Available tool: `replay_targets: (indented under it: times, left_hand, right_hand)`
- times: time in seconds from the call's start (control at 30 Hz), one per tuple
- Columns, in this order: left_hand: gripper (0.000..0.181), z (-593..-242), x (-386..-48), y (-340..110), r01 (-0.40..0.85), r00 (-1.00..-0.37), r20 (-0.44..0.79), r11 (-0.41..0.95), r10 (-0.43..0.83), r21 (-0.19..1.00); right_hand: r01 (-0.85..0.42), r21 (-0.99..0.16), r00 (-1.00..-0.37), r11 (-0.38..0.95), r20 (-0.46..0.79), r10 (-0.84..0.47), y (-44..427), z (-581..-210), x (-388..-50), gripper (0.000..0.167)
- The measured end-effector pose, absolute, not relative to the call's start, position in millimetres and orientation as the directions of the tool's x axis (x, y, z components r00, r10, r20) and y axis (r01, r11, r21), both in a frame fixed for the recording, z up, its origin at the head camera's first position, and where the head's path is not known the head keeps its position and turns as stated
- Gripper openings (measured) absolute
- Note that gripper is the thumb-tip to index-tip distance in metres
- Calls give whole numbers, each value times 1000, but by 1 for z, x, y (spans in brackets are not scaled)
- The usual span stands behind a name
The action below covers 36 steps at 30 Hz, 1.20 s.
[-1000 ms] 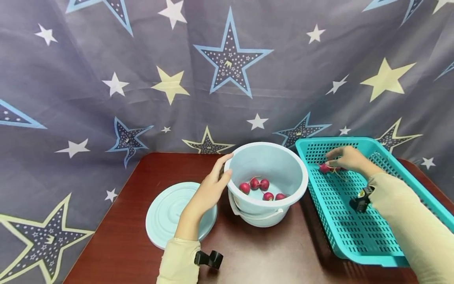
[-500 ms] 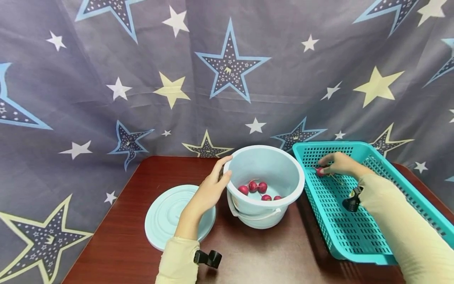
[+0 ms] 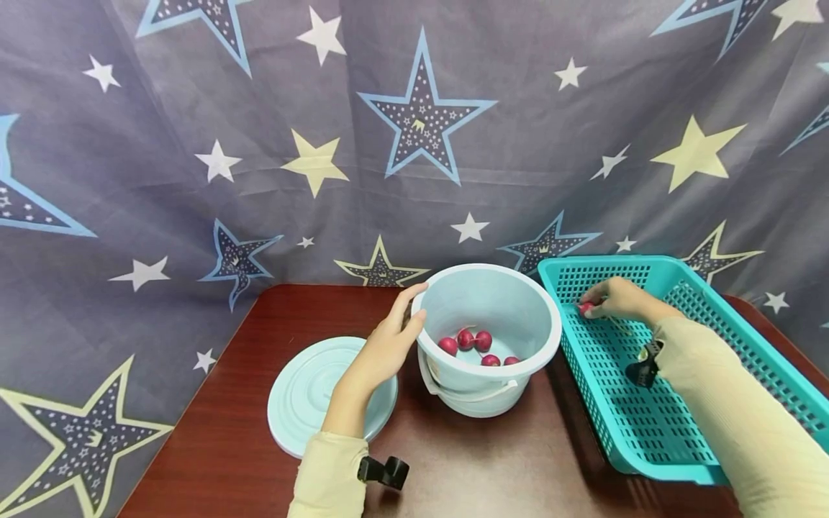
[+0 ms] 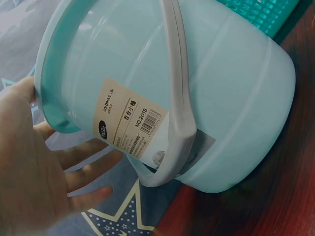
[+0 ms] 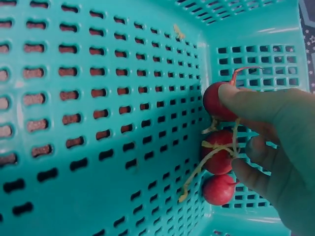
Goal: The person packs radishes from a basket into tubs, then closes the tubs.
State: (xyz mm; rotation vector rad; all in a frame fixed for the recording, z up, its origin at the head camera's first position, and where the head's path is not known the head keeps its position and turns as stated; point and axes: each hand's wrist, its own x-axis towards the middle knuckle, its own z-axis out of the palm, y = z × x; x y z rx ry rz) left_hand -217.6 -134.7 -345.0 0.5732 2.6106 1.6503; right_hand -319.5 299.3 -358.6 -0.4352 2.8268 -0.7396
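In the head view my left hand (image 3: 382, 345) touches the left rim of a pale blue bucket (image 3: 476, 385). The left wrist view shows its fingers straight and spread beside the bucket wall, thumb at the rim. Several red radishes (image 3: 465, 338) lie on the bucket floor. Inside the turquoise basket (image 3: 648, 471), my right hand (image 3: 624, 298) pinches a radish (image 5: 216, 105) near the far left corner. The right wrist view has its thumb on that radish. Below it in that view sit a second radish (image 5: 219, 160) with pale stalks and a third radish (image 5: 219, 190).
A round pale blue lid (image 3: 301, 396) lies on the dark red table (image 3: 214, 439), left of the bucket and partly under my left forearm. The bucket's white handle (image 3: 476, 397) hangs down in front. A grey star-patterned cloth (image 3: 259, 108) stands behind the table.
My right hand has shifted slightly left in the basket, its fingers closing around a radish there. The left hand stays at the bucket rim. The head view has tilted a little.
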Motion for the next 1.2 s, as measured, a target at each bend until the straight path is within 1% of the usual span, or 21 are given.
replay_targets:
  times: [0.2,0.4,0.63,0.87,1.07,1.2]
  left_hand:
    - [45,-346,-217,-134,307,-932,196,377,306,874]
    - [45,-344,-218,-134,304,-934,193,387,299,871]
    - [46,-342,-216,-135,297,-937,184,402,297,866]
    - [45,-344,-217,-135,296,-939,183,412,293,861]
    - [45,-343,-218,-134,310,-931,192,393,310,866]
    - [45,-344,-220,-133,319,-927,203,378,315,869]
  right_hand:
    - [-232,-480,-937,846,-124,-327,295,-349,-316,39]
    - [-200,-503,-944,841,-131,-303,294,-334,-312,40]
    - [-208,-486,-954,849,-90,-286,298,-320,-303,40]
    - [-247,-465,-951,850,-50,-304,298,-306,-289,38]
    - [-261,-437,-955,861,-10,-295,301,-292,-278,38]
    - [-270,-430,-957,861,19,-290,303,-281,-271,41]
